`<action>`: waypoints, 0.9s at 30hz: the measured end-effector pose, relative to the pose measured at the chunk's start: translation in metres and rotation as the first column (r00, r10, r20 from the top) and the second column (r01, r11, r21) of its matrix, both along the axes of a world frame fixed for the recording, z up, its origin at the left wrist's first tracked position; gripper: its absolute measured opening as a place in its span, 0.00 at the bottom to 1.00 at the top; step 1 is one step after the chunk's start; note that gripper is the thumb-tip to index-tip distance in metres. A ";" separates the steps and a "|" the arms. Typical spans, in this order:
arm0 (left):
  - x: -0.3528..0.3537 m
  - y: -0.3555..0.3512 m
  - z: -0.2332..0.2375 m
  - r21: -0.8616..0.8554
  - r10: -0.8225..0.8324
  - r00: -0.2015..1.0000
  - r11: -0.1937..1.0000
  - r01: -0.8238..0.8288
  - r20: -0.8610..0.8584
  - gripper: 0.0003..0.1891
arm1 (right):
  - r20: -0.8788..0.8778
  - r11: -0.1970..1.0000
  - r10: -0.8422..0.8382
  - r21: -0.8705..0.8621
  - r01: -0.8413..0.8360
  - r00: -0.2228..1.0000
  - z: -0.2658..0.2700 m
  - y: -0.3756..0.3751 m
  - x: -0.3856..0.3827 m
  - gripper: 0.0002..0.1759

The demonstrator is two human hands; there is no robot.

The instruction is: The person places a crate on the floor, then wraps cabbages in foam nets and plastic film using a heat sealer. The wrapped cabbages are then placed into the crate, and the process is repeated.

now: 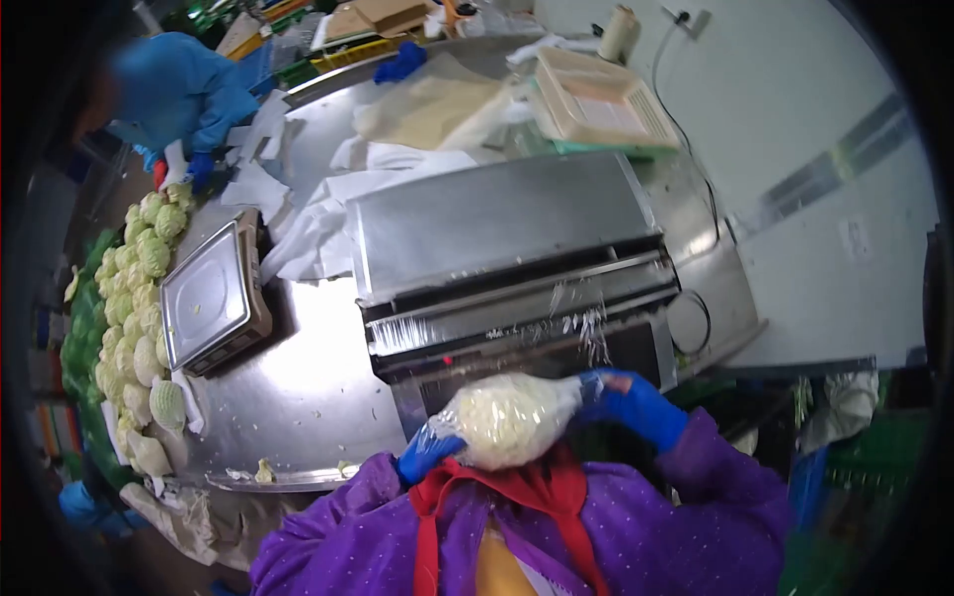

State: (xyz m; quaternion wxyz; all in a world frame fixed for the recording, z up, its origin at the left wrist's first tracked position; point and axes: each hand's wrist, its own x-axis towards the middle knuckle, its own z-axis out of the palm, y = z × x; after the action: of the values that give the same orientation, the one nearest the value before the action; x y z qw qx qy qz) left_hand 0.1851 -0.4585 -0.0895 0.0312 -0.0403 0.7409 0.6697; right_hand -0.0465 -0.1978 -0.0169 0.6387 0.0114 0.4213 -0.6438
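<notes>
The left hand [427,455] and right hand [636,402] have fingers tight on 1 cabbage [512,417], already in film [558,397]. Many bare cabbages [139,298] wait.

Gripped from both sides, a round pale cabbage wrapped in clear film [512,419]: blue-gloved left hand [427,454] at its left end, blue-gloved right hand [631,399] pinching film at its right. Just beyond, a steel film-wrapping machine [497,223]; left of that, a steel-topped weighing scale [207,296] on the shiny steel table [298,387].

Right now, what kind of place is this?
Probably a vegetable packing room: the left hand and right hand hold a film-wrapped cabbage by a wrapping machine, beside a scale and piled cabbages.
</notes>
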 end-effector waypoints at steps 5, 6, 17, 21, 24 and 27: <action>0.015 0.024 -0.003 0.770 -0.021 0.839 0.410 -0.489 0.544 0.25 | -0.863 0.962 -0.040 0.103 0.253 0.504 -0.018 0.001 0.058 0.10; 0.016 0.022 -0.009 0.783 -0.074 0.829 0.384 -0.489 0.554 0.25 | -0.863 0.920 -0.107 0.102 0.378 0.494 -0.026 0.001 0.066 0.10; 0.083 -0.010 0.006 0.716 -0.071 0.833 0.556 -0.423 0.548 0.21 | -0.850 0.608 -0.417 0.004 0.794 0.323 -0.045 0.006 0.116 0.18; 0.102 -0.007 0.006 0.818 -0.003 0.882 0.375 -0.435 0.471 0.23 | -0.798 0.680 -0.447 -0.008 0.733 0.405 -0.039 0.002 0.126 0.17; 0.093 0.003 0.035 0.585 0.195 0.771 0.548 -0.598 0.606 0.22 | -0.799 0.733 -0.364 0.071 0.676 0.479 -0.043 0.009 0.124 0.15; 0.087 0.027 0.046 0.267 0.421 0.755 0.755 -0.599 0.503 0.10 | -0.722 0.858 -0.211 0.186 0.479 0.659 -0.032 0.012 0.129 0.11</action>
State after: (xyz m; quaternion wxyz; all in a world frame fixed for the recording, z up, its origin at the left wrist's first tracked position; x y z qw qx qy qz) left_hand 0.2723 -0.4316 -0.0431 0.0059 -0.3786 0.5170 0.7677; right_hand 0.0829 -0.1854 -0.0494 0.2898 -0.0261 0.7245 -0.6249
